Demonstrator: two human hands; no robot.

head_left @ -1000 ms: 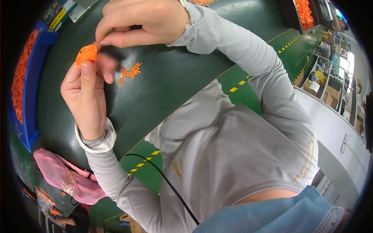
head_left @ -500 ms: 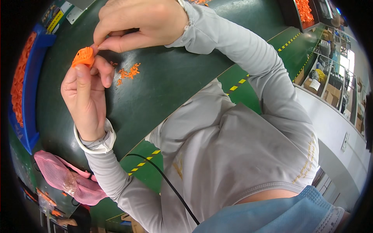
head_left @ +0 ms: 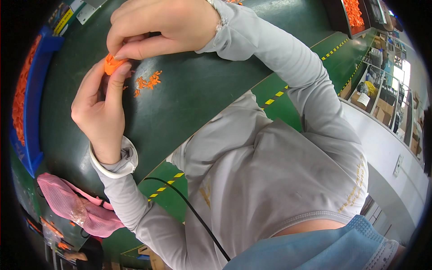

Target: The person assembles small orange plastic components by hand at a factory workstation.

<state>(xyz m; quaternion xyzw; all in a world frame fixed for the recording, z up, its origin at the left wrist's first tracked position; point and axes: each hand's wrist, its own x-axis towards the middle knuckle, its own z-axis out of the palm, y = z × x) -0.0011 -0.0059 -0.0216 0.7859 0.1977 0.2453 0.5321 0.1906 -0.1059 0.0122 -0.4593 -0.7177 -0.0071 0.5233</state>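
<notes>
A small rounded orange plastic part sits between my two hands above the dark green tabletop. My left hand pinches it from below with thumb and fingers. From above, my right hand has its thumb and bent fingers closed on the part's upper edge. The fingers cover much of the part, and any tiny piece within the right fingertips is hidden. Just right of my left hand lies a loose cluster of small orange bits on the table.
A blue bin of orange parts stands at the left. A pink mesh cap lies at the table's lower left. Another container of orange parts is at the upper right. A black cable crosses before my body.
My left hand has rotated, turning the orange part and bringing it slightly right. My right fingertips, beside the part before, now press onto its top.
</notes>
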